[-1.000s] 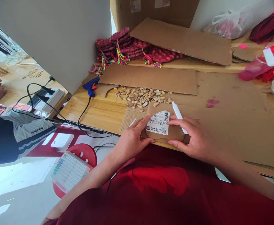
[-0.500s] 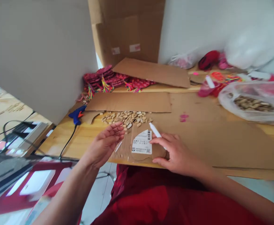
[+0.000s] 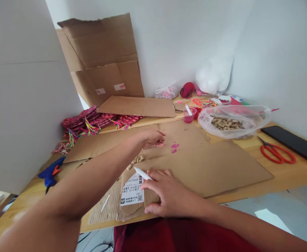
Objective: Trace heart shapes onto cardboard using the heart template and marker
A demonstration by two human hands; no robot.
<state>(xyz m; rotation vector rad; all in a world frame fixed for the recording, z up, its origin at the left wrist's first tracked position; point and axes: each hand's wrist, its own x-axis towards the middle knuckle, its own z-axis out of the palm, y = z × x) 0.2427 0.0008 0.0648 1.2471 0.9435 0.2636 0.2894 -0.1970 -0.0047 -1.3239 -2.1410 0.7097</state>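
My right hand (image 3: pixel 166 192) rests on the cardboard with a white pen-shaped stick (image 3: pixel 142 173) lodged in it, its pointed tip aimed away to the left. Beneath and beside that hand lies a torn cardboard piece with a white printed label (image 3: pixel 132 190). My left hand (image 3: pixel 153 137) reaches forward over the cardboard, its fingers bent and loosely apart, and I see nothing held in them. Some peanuts (image 3: pixel 135 161) lie just below it, most of the pile covered by my left forearm. Pink stains (image 3: pixel 174 148) mark the cardboard sheet (image 3: pixel 208 164) right of this hand.
A clear cup of pink liquid (image 3: pixel 189 116) holds another white stick. To the right are a plastic bag of peanuts (image 3: pixel 227 123), red-handled scissors (image 3: pixel 276 153) and a black phone (image 3: pixel 295 141). A blue glue gun (image 3: pixel 49 174) lies left, below stacked red patterned fabric (image 3: pixel 83 119) with tassels.
My left hand has moved forward and right, from beside the peanut pile to beyond it. My right hand keeps the white stick over the label. The view has swung right.
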